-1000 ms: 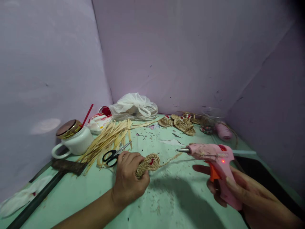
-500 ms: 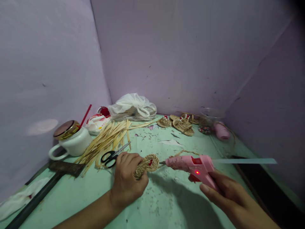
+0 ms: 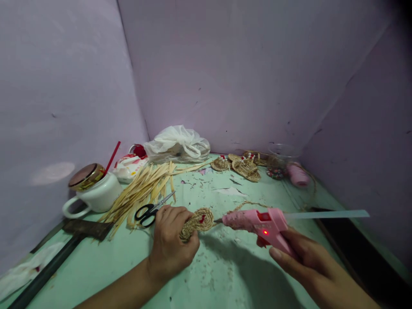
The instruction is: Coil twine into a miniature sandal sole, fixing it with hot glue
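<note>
My left hand [image 3: 174,236] is closed around a coiled piece of braided straw rope [image 3: 204,218] with a small red spot near its middle. Part of the coil is hidden by my fingers. In my right hand [image 3: 305,253] is a pink hot glue gun [image 3: 254,223], its red light lit and a long clear glue stick [image 3: 328,214] poking out of the back. The nozzle points left, at the right edge of the coil, touching it or very near. A loose strand of the rope [image 3: 249,202] trails behind the gun. Black-handled scissors [image 3: 149,213] lie just beyond my left hand.
Dry straw strips [image 3: 141,184] spread at left, beside a white mug [image 3: 103,193] with a jar on top and a hammer [image 3: 80,231]. A plastic bag [image 3: 178,143], woven straw pieces [image 3: 246,168], a pink spool [image 3: 298,175] and a clear cup [image 3: 285,151] stand along the back wall.
The view has shifted very slightly. Both hands keep their grips, and the glue gun's nozzle stays at the coil's right edge.
</note>
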`<state>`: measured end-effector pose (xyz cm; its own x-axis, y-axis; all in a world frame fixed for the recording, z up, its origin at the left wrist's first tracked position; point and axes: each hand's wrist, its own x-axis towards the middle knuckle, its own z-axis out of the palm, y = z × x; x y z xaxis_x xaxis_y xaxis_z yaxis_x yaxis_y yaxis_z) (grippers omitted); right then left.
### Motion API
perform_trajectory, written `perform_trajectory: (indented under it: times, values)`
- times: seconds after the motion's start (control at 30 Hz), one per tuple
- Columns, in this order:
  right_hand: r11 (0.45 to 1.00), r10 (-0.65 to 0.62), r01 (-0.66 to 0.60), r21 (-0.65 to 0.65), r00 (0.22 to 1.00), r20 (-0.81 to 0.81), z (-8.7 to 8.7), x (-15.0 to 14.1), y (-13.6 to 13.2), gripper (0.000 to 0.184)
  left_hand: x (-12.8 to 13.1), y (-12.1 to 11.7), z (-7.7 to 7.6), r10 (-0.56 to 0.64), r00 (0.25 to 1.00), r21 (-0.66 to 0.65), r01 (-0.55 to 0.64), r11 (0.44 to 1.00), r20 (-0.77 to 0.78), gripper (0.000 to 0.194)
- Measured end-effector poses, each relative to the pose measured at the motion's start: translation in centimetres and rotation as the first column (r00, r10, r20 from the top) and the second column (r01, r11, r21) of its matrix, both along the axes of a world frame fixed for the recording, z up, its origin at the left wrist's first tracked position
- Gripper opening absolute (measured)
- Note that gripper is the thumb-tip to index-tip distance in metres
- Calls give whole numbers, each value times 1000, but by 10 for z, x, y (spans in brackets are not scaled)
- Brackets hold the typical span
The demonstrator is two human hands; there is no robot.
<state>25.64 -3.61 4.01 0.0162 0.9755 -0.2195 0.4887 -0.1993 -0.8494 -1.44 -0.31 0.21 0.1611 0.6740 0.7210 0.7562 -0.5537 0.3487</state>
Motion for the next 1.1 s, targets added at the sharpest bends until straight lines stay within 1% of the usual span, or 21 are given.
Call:
perform_trajectory:
  times: [0.17, 0.23, 0.43, 0.53, 0.8, 1.0, 1.1]
  values:
    - [993, 114, -113, 17, 993, -42, 8, -5, 0, 46, 0, 0, 1, 0, 1000, -3, 0, 1000, -1, 27]
    - [990, 139, -138, 23, 989, -55, 9, -5, 0, 43, -1, 1, 0, -2, 1000, 0, 2, 1000, -4, 26]
    - [994, 97, -101, -35, 990, -101, -1, 3, 0, 53, -1, 1, -2, -2, 1000, -1, 2, 1000, -9, 25]
    - [994, 98, -103, -43, 989, -113, -2, 2, -1, 54, -1, 1, -1, -10, 1000, -3, 10, 1000, -10, 25]
    - [985, 164, -164, 47, 986, 12, 11, -5, 0, 37, 0, 0, 0, -8, 1000, 11, 8, 1000, -24, 26]
    - [979, 172, -171, 106, 985, 2, 14, -9, 2, 33, 0, 0, 0, -18, 999, 22, 19, 1000, -27, 26]
    - [981, 144, -142, 131, 990, -8, 15, -11, 2, 30, 0, -1, 0, -23, 999, 18, 23, 1000, -35, 26]
